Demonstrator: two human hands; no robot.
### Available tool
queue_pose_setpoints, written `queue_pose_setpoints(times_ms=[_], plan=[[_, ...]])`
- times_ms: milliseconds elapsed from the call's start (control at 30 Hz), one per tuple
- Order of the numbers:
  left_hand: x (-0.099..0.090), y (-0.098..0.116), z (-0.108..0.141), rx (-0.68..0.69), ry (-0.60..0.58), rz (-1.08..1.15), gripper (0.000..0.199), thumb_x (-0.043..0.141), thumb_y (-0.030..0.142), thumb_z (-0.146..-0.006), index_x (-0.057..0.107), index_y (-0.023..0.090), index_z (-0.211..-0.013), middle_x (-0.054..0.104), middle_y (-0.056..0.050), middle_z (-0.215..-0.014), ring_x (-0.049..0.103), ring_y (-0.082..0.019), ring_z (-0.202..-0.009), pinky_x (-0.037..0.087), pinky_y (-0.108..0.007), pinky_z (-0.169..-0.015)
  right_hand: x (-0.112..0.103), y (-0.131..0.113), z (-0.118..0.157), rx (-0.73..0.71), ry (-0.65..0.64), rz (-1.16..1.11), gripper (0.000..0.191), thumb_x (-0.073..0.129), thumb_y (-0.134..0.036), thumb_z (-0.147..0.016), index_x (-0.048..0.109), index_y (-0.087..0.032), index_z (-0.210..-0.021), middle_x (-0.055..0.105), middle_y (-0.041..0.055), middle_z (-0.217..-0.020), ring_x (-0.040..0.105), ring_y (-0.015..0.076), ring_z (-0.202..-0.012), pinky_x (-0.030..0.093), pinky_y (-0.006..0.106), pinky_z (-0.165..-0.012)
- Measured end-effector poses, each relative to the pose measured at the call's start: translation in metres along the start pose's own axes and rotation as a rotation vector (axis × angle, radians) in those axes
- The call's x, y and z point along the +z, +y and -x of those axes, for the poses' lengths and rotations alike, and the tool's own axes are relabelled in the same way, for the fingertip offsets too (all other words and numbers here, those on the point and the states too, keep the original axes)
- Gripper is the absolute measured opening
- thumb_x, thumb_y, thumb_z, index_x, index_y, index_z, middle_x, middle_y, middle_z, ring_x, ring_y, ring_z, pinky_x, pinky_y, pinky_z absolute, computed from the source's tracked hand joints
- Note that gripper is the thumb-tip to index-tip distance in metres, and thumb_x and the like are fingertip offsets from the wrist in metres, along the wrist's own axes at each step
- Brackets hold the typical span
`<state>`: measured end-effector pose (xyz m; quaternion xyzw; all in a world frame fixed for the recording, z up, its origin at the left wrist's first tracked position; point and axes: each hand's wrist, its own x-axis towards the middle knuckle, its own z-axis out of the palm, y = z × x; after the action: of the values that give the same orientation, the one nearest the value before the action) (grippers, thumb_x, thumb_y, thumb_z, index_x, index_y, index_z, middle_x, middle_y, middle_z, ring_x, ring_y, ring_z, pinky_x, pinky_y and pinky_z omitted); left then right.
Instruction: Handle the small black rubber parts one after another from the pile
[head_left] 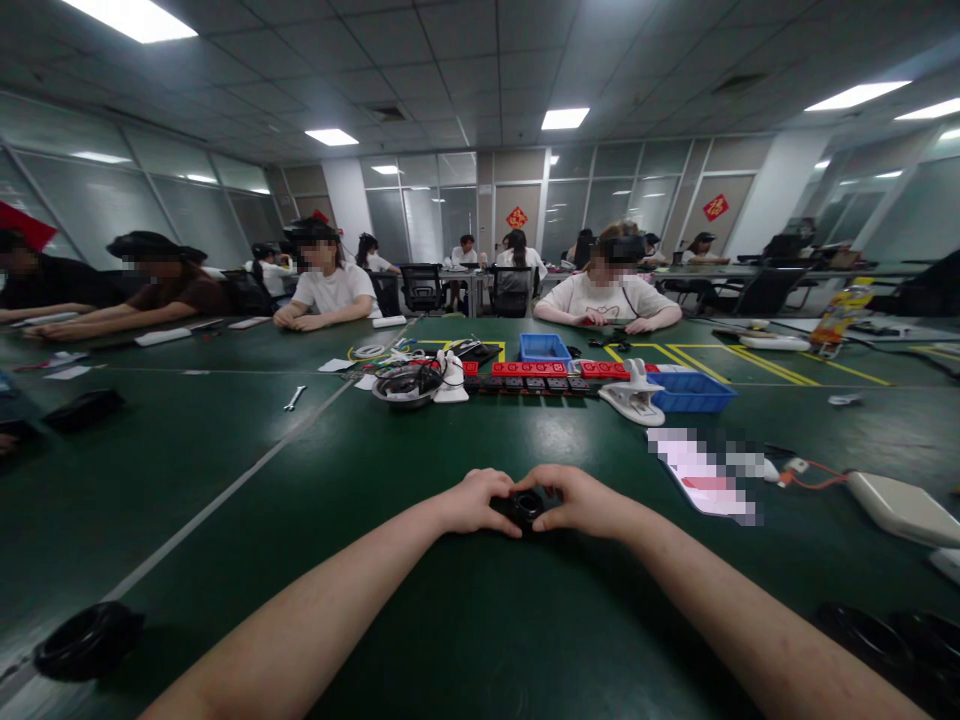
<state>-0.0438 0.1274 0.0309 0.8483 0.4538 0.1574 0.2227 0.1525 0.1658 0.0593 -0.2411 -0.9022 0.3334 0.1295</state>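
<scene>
Both hands meet around a small black ring-shaped part (pixel 528 506) low over the green table. My left hand (pixel 476 500) closes on its left side, with the thumb below and the fingers above. From the right, my right hand (pixel 576 500) pinches the same part between thumb and fingers. A round opening in the part faces up toward me. The fingers cover some of its edge, and its exact kind cannot be made out.
Another black ring-shaped part (pixel 88 640) lies at the near left, and several more (pixel 866 632) at the near right. A phone (pixel 701 480), a power bank (pixel 904 508), a blue bin (pixel 691 392), a cable-filled bowl (pixel 405 385) and a wrench (pixel 295 398) lie farther out. Co-workers sit opposite.
</scene>
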Motion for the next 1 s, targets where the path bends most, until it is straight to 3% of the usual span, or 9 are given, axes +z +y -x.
queue_pose_setpoints(times_ms=[167, 333, 533, 667, 833, 1000], plan=[[0.003, 0.001, 0.003, -0.005, 0.052, -0.011, 0.04, 0.065, 0.045, -0.062, 0.06, 0.024, -0.095, 0.056, -0.001, -0.1, 0.048, -0.02, -0.093, 0.033, -0.03, -0.083, 0.006, 0.001, 0.002, 0.044, 0.057, -0.009, 0.044, 0.068, -0.023, -0.057, 0.057, -0.023, -0.099, 0.057, 0.0005, -0.091, 0.05, 0.0155, -0.077, 0.039, 0.026, -0.066], [0.005, 0.003, 0.007, -0.047, 0.12, 0.027, 0.044, 0.06, 0.039, -0.068, 0.051, 0.024, -0.109, 0.055, -0.002, -0.095, 0.05, -0.018, -0.087, 0.037, -0.029, -0.077, 0.015, 0.007, 0.003, 0.091, 0.195, -0.022, 0.038, 0.067, -0.025, -0.059, 0.055, -0.019, -0.095, 0.056, 0.0014, -0.088, 0.05, 0.0148, -0.074, 0.039, 0.026, -0.063], [0.007, 0.008, 0.011, -0.131, 0.186, 0.067, 0.077, 0.067, 0.047, -0.055, 0.037, 0.025, -0.121, 0.049, -0.004, -0.108, 0.048, -0.021, -0.092, 0.038, -0.035, -0.082, 0.017, 0.01, 0.005, 0.092, 0.244, -0.051, 0.069, 0.069, -0.036, -0.055, 0.039, -0.019, -0.115, 0.051, 0.005, -0.101, 0.05, 0.0163, -0.081, 0.041, 0.029, -0.07], [0.009, 0.016, 0.011, -0.192, 0.277, -0.005, 0.069, 0.066, 0.053, -0.051, 0.045, 0.023, -0.11, 0.05, -0.004, -0.105, 0.046, -0.024, -0.096, 0.036, -0.037, -0.083, 0.018, 0.01, 0.006, 0.091, 0.239, -0.069, 0.059, 0.066, -0.04, -0.06, 0.042, -0.017, -0.109, 0.052, 0.0059, -0.099, 0.049, 0.0165, -0.08, 0.041, 0.029, -0.069], [0.014, 0.024, 0.01, -0.257, 0.348, -0.099, 0.054, 0.062, 0.056, -0.054, 0.051, 0.02, -0.093, 0.053, -0.003, -0.092, 0.048, -0.023, -0.088, 0.036, -0.036, -0.079, 0.023, 0.005, 0.004, 0.101, 0.285, -0.019, 0.046, 0.067, -0.032, -0.058, 0.048, -0.017, -0.097, 0.053, 0.0042, -0.093, 0.049, 0.0171, -0.081, 0.04, 0.03, -0.07], [0.018, 0.028, 0.01, -0.269, 0.373, -0.128, 0.053, 0.064, 0.054, -0.054, 0.051, 0.02, -0.092, 0.054, -0.003, -0.09, 0.049, -0.022, -0.086, 0.036, -0.035, -0.077, 0.024, 0.002, 0.004, 0.111, 0.316, -0.017, 0.045, 0.066, -0.032, -0.059, 0.048, -0.018, -0.097, 0.053, 0.0038, -0.093, 0.049, 0.0173, -0.082, 0.04, 0.03, -0.071]])
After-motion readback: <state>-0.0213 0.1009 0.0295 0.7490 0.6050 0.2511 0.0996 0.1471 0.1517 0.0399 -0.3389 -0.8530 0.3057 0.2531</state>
